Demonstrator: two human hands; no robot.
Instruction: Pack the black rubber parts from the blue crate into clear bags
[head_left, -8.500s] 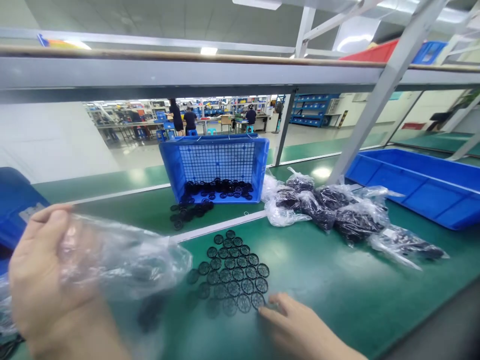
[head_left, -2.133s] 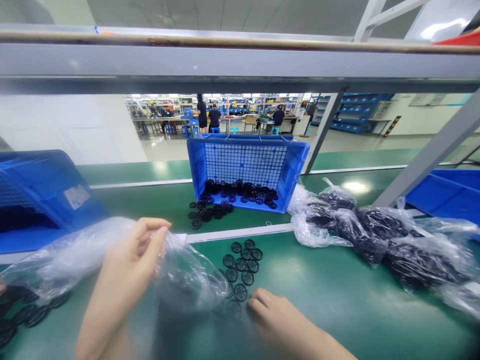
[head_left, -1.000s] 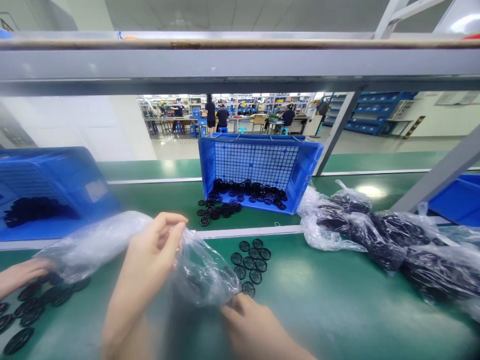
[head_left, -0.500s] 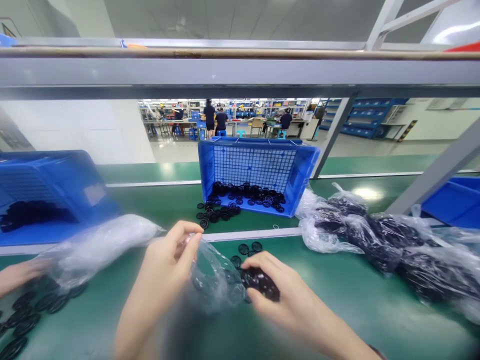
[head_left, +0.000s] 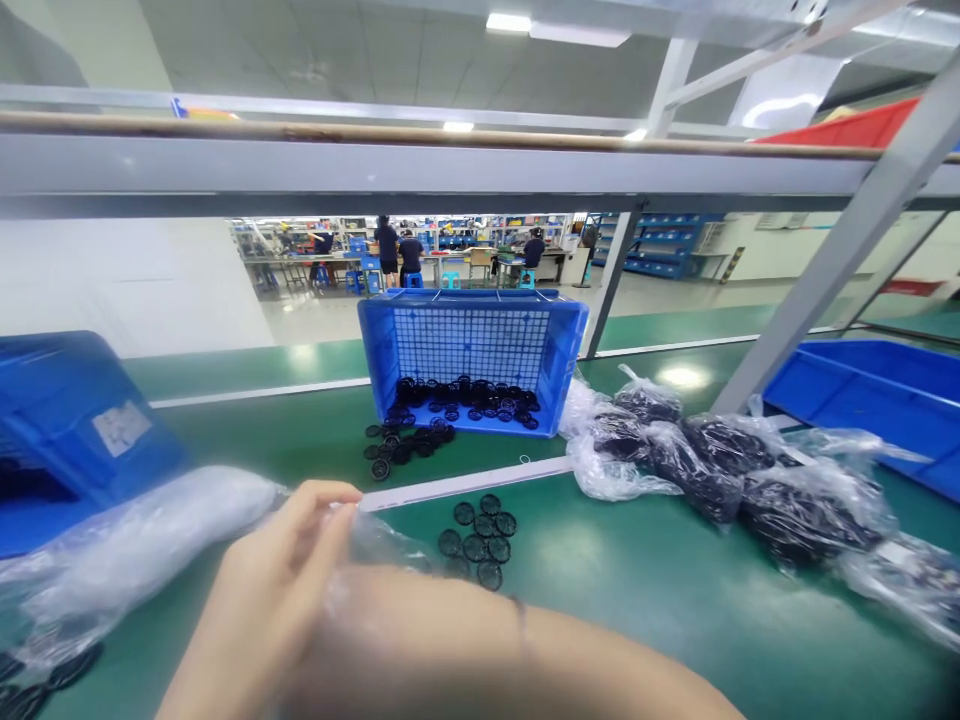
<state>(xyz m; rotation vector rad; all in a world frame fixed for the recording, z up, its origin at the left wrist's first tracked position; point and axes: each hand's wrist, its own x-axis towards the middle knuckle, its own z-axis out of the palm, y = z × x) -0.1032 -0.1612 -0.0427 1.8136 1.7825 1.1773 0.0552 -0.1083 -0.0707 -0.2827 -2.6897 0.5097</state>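
Observation:
My left hand point(head_left: 277, 575) pinches the rim of a clear plastic bag point(head_left: 386, 540) between thumb and fingers. My right hand point(head_left: 367, 625) reaches left across the front, at the bag. Its fingers are blurred and hidden, so what they hold cannot be seen. Just beyond the right forearm, several round black spoked plastic parts point(head_left: 475, 547) lie on the green work surface point(head_left: 592, 580). Farther back, a blue crate point(head_left: 575, 370) tipped on its side faces me, with many more such parts inside; others point(head_left: 409, 443) have spilled in front of it.
Filled clear bags of black parts point(head_left: 750, 475) lie along the right. A bundle of clear plastic bags point(head_left: 172, 530) is at left, beside another blue crate point(head_left: 82, 430). An empty-looking blue bin point(head_left: 870, 400) stands far right. A metal post point(head_left: 832, 240) and overhead beam point(head_left: 420, 165) frame the bench.
My right hand has moved left from the loose parts to the bag, taking the black parts it held out of sight. My left hand keeps its pinch. The view has swung right.

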